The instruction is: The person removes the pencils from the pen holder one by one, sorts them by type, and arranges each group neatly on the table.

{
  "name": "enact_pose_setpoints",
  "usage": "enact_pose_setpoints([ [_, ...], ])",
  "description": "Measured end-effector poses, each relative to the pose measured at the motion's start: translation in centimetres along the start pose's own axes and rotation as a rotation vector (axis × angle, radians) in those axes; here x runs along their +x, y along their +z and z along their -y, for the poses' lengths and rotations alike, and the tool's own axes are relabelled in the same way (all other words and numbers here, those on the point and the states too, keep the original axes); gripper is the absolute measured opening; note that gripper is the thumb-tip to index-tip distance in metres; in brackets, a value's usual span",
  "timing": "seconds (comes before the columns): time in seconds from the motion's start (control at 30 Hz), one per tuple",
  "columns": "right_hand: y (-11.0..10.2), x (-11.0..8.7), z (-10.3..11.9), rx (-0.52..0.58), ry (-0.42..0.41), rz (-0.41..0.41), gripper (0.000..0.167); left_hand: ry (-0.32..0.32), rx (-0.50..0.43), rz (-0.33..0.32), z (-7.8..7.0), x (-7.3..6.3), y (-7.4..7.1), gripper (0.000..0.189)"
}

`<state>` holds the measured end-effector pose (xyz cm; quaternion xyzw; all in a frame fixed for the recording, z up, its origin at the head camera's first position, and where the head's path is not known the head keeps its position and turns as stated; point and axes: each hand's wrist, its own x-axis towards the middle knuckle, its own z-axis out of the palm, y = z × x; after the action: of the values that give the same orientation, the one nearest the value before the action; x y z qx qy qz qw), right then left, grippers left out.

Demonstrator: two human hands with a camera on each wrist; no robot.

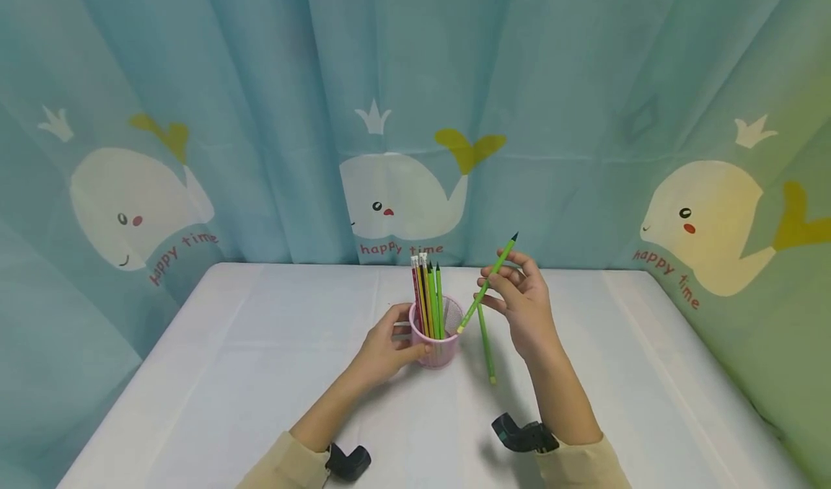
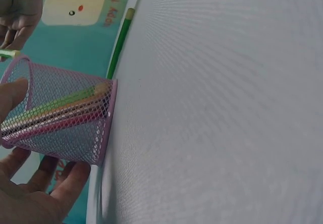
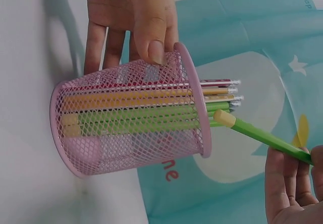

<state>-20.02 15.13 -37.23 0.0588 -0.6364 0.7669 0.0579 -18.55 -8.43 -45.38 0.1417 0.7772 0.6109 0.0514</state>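
A pink mesh pencil cup (image 1: 444, 355) stands upright on the table, holding several pencils (image 3: 126, 103) in red, yellow and green. My left hand (image 1: 383, 352) grips the cup from its left side, thumb in front and fingers around the far side. In my right hand (image 1: 529, 312) a green pencil (image 1: 498, 264) is pinched between thumb and fingers, tilted, dark tip up. Its pale yellow end (image 3: 224, 118) is at the cup's rim, close to the opening; whether they touch I cannot tell. Another green pencil (image 1: 486, 345) lies on the table below my right hand.
The white table (image 1: 273, 395) reaches back to a blue curtain (image 1: 558, 114) printed with whales. A dark wrist device (image 1: 524, 435) sits on my right wrist, and a similar one (image 1: 349, 464) on the left.
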Motion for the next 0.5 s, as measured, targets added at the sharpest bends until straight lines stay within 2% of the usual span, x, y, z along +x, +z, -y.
enact_pose_setpoints([
  [0.23, -0.6, 0.2, 0.2, 0.011, 0.022, -0.032, 0.034, -0.009, -0.008, -0.013, 0.0, 0.0, 0.0, 0.071],
  [0.33, -1.0, 0.4, 0.3, 0.023, 0.031, -0.047, 0.034, -0.015, -0.01, -0.017, -0.9, -0.3, 0.0, 0.07],
  [0.5, -1.9, 0.6, 0.4, 0.032, 0.043, -0.07, 0.035, -0.006, -0.022, -0.009, -0.5, -0.2, 0.1, 0.07],
])
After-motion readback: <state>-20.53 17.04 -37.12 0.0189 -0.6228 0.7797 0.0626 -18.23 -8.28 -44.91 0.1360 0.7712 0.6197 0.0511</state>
